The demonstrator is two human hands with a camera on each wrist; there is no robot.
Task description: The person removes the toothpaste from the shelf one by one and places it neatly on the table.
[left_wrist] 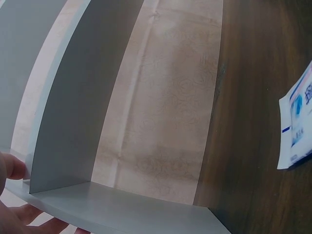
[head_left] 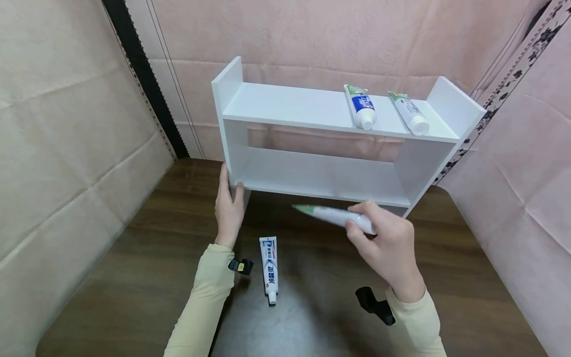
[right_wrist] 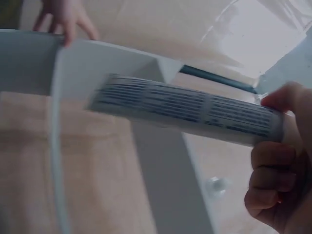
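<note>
In the head view, the left hand (head_left: 229, 213) gripped the white shelf (head_left: 312, 173); the right hand (head_left: 387, 240) pinched a tube (head_left: 333, 215) before it, above the bench (head_left: 134, 277). In the left wrist view, the shelf's edge was grasped. In the right wrist view, the tube was clasped near one end.

Reach into the white shelf (head_left: 226, 114) is left open from the front, tightest on the right.
The upper board (head_left: 285, 104) can be approached at its left; its right half is occupied by a blue-labelled tube (head_left: 362, 108) and a white tube (head_left: 409, 113), with a gap between. The lower board (head_left: 316, 171) is roofed over, and its right front is obstructed by the right hand (head_left: 387, 240) and held tube (head_left: 331, 214).
</note>
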